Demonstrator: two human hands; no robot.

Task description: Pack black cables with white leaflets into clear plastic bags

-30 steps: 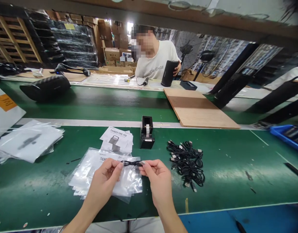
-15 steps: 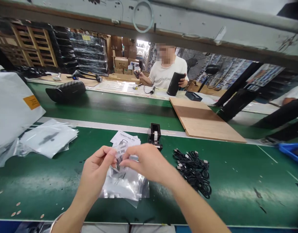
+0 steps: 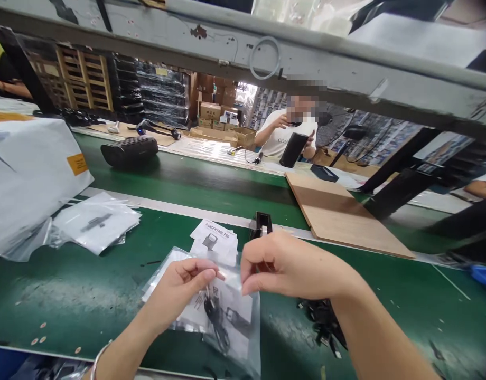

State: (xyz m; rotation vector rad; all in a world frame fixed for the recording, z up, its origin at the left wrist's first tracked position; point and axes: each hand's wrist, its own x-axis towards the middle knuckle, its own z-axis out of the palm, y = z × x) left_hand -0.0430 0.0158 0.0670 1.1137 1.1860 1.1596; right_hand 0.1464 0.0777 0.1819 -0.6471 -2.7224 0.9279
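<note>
My left hand and my right hand both pinch the top edge of a clear plastic bag, held up over the green table. Inside the bag hang a black cable and a printed leaflet. Under the bag lies a stack of more clear bags. A pile of leaflets lies just beyond my hands. A heap of black cables sits on the table, partly hidden by my right forearm.
A black tape dispenser stands behind my right hand. Filled bags and a white sack lie left. A wooden board lies right. Across the conveyor a person holds a black speaker; another speaker lies on its side.
A second ago I held a black cable stretched between both hands. Now the cable sits inside a clear bag with a leaflet, and both hands pinch the bag's top.
</note>
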